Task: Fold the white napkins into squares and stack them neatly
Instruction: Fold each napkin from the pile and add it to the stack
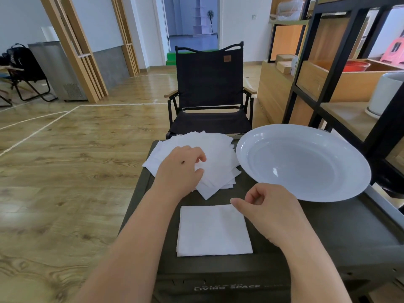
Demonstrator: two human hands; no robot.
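— Starting at our fingertips: what do we have under the left hand [182, 169]?

— Our left fingers [200, 158] are curled down onto the loose pile of white napkins [216, 154] at the far side of the table top [328, 224]. Thumb and fingers are bent toward each other on the top sheet, but whether they truly pinch it or only rest on it, we cannot tell.

— And the right hand [269, 206]?

— Loosely curled, with our right thumb [238, 203] pointing left. Its tip sits at the far right corner of the folded napkin [214, 230], touching or just above it; we cannot tell which. The other fingers are tucked in and grip nothing we can see.

— Where do the napkins lie?

— The folded one lies flat as a neat square near us, between our two forearms. The unfolded pile is fanned out untidily beyond it, near but not touching it.

— Further out?

— A large white plate [349, 171] rests on the right of the table, just beside the pile. Beyond the far edge stands a black folding chair [209, 84] on the wooden floor [65, 160], and black-framed shelves [323, 62] rise on the right.
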